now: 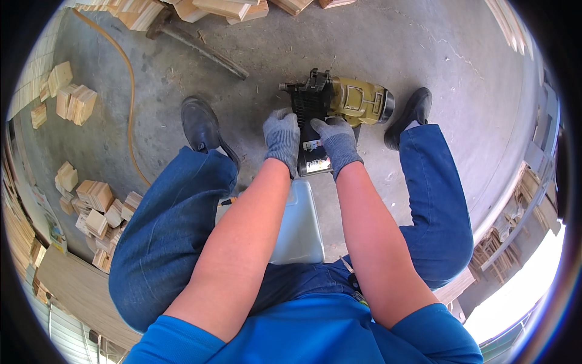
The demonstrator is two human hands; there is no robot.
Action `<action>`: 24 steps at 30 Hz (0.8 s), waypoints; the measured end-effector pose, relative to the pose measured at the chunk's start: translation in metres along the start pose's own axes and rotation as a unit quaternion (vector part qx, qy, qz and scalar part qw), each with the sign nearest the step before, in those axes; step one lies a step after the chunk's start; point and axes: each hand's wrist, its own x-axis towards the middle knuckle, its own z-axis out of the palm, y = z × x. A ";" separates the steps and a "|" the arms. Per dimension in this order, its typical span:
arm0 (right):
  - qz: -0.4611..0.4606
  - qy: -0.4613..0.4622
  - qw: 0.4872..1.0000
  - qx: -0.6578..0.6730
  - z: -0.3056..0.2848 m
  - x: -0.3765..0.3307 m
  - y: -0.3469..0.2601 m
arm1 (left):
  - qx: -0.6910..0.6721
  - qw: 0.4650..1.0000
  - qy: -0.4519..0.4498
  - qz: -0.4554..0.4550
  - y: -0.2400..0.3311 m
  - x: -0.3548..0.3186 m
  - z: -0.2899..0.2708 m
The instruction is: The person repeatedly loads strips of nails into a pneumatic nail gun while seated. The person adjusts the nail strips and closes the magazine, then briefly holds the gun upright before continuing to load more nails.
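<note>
Between my feet lies a nail gun (357, 100) with an olive-gold body and a black, ribbed magazine side, tipped on its side on or just above the concrete floor. My left hand (282, 132), in a grey knit glove, is closed at the left edge of the black part. From the right, my gloved right hand (337, 138) grips the same black part, its thumb lying across the top. Most of the fingers of both hands are hidden beneath the tool. Shiny labels show on its near end, between my wrists.
A pale translucent plastic box (300, 227) sits between my thighs. Cut wood blocks (97, 221) are piled at left, with more (76, 103) farther up. An orange hose (130, 91) curves along the left floor. A long-handled hammer (206, 51) lies beyond my left shoe (201, 124).
</note>
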 end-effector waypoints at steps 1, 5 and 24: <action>0.001 0.007 1.000 -0.030 -0.002 -0.007 -0.011 | -0.001 1.000 0.008 0.004 0.000 0.000 0.000; -0.021 0.029 0.994 -0.101 0.011 -0.006 -0.012 | -0.022 0.999 0.023 0.026 0.002 -0.005 -0.001; -0.100 0.151 0.978 -0.099 -0.017 -0.085 0.006 | -0.017 0.999 -0.021 -0.039 0.014 -0.009 -0.013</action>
